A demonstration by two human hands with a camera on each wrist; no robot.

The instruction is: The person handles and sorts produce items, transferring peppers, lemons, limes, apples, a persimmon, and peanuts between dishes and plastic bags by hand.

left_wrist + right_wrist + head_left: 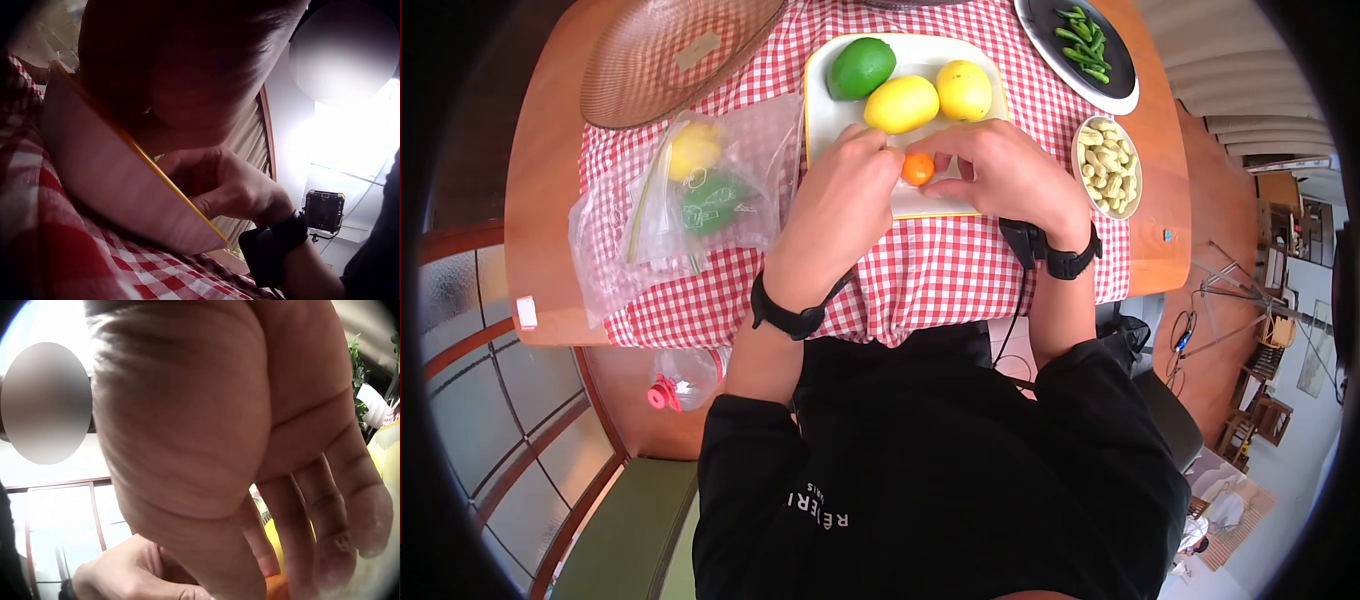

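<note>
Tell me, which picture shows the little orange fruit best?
The head view: the little orange fruit sits plainly between both hands over the plate. The right wrist view shows only an orange sliver; the left wrist view hides it.

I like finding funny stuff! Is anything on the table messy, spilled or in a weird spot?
Nothing is spilled or broken. The only untidy bit is the crumpled plastic bags lying loose on the checked cloth, with fruit still inside. Both hands hold a small orange fruit over the white tray.
</note>
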